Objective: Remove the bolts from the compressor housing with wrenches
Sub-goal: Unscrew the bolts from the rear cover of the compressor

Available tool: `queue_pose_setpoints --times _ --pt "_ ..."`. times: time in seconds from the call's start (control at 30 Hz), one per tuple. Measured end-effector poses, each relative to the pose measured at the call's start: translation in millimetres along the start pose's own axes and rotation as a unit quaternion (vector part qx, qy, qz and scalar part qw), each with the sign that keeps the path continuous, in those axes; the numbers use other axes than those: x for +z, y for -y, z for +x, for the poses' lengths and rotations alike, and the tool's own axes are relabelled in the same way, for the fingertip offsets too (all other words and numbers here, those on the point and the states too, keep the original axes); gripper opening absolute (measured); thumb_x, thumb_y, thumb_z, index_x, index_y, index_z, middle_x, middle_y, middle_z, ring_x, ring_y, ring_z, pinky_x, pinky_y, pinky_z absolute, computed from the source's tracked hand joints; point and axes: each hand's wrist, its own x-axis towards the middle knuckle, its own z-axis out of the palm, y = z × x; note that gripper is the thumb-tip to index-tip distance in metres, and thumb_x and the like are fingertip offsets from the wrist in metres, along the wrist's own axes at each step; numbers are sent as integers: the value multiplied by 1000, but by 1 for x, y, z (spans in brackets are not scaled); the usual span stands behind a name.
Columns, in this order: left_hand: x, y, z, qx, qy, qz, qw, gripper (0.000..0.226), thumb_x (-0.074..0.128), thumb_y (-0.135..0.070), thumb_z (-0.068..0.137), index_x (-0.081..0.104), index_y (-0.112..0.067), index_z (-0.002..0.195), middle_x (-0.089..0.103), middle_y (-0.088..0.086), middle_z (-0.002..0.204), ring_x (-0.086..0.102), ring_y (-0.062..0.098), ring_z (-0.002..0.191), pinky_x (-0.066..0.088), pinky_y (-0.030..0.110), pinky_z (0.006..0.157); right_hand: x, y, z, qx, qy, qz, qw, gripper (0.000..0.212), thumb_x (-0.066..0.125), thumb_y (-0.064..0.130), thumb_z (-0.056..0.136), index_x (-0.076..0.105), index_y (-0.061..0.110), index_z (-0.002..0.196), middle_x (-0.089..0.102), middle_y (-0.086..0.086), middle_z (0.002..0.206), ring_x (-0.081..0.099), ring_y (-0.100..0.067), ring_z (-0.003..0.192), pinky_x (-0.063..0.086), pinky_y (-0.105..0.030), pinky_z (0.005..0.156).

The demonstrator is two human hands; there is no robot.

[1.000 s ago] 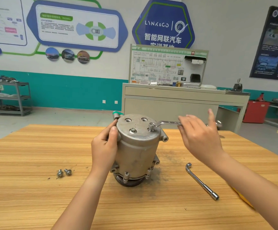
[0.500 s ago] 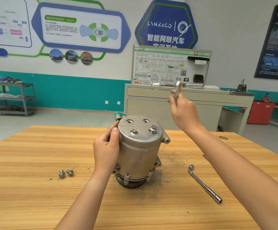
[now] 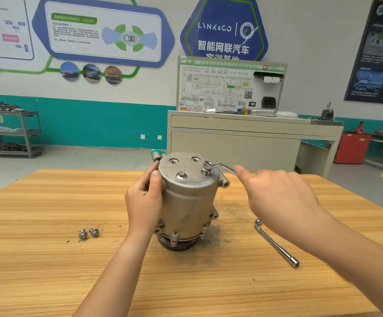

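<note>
In the head view, the compressor housing (image 3: 189, 197) is standing on end near the middle of the wooden counter (image 3: 48, 271), flat end cap facing up and the dark pulley end resting on the wood. The left hand (image 3: 143, 202) is wrapping its grip round the housing's left flank just below the green-capped port (image 3: 157, 153), thumb lying against the rim. The right hand (image 3: 279, 197) is closing its grip over the handle of an offset ring wrench (image 3: 220, 167), one finger stretched along the shank, and the ring is sitting over the raised bolt (image 3: 206, 172), which appears to be showing thread beneath its head. A seated bolt (image 3: 182, 175) is waiting nearer the front of the cap, and two empty bolt holes (image 3: 173, 160) are lying behind it. Two loose bolts (image 3: 88, 233) are lying to the left, well apart from the housing, and an L-shaped socket wrench (image 3: 276, 243) is resting to the right. The cast metal body is looking heavy, rigid and smooth-sided, so it is likely to twist on its narrow base under wrench load; bracing it high on the side, as the left hand is doing, seems the soundest hold. The small bolts are probably going to roll once they come free.
</note>
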Motion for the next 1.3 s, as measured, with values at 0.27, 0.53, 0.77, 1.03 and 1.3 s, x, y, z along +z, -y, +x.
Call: queue_pose_setpoints --times 0.27,0.53,0.77,1.03,1.3 --pt "3 2 -1 2 -5 4 1000 30 46 -11 95 64 -16 119 62 -26 104 53 -21 100 41 2 82 -18 35 -2 -41 15 -68 997 63 27 -16 75 12 -17 137 55 -17 109 42 -18 67 16 -22 41" --pt "3 3 2 -1 0 1 1000 30 46 -10 95 65 -13 118 62 -25 103 53 -21 99 40 1 80 -13 38 -8 -35 41 -48 997 61 29 -13 75 18 -21 134 58 -19 98 41 -16 64 20 -21 43" --pt "3 3 -2 14 -4 13 1000 28 47 -12 96 62 -23 117 60 -31 101 52 -23 98 38 -1 77 -8 32 -2 -71 33 -72 994 63 34 -11 84 1 -17 137 52 -14 105 36 -16 67 18 -22 40" --pt "5 2 -3 17 2 17 1000 30 47 -12 96 62 -17 121 58 -29 103 51 -25 94 37 -3 73 -11 9 -1 -76 30 -54 995 66 34 -7 86 3 -1 144 25 -4 65 59 -25 75 17 -27 39" --pt "7 3 -3 18 -3 12 1000 30 47 -13 96 63 -13 122 59 -28 104 52 -24 96 37 -3 73 -19 7 9 -68 49 -56 995 65 40 -3 86 14 5 145 27 -3 61 57 -23 80 17 -26 40"
